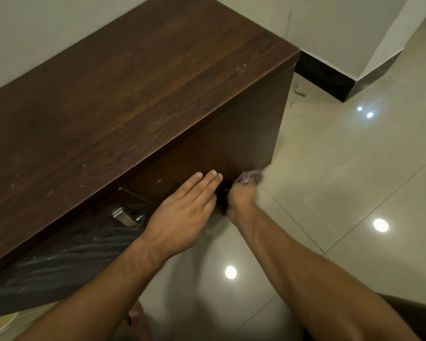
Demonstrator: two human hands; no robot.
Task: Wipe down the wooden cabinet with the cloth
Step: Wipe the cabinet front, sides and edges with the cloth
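The dark brown wooden cabinet [138, 89] runs from the lower left to the upper right against the wall, its top speckled with dust. My left hand [182, 212] lies flat with straight fingers against the lower front panel. Just to its right, my right hand [239, 200] grips a crumpled greyish cloth [250, 177] and holds it against the bottom right corner of the cabinet front. The right hand is blurred and its fingers are mostly hidden.
A metal handle [123, 215] sticks out of the front panel left of my left hand. Glossy beige floor tiles [342, 180] spread to the right, with small debris [299, 91] near the black skirting [322, 75]. A foot [138, 318] shows at the bottom.
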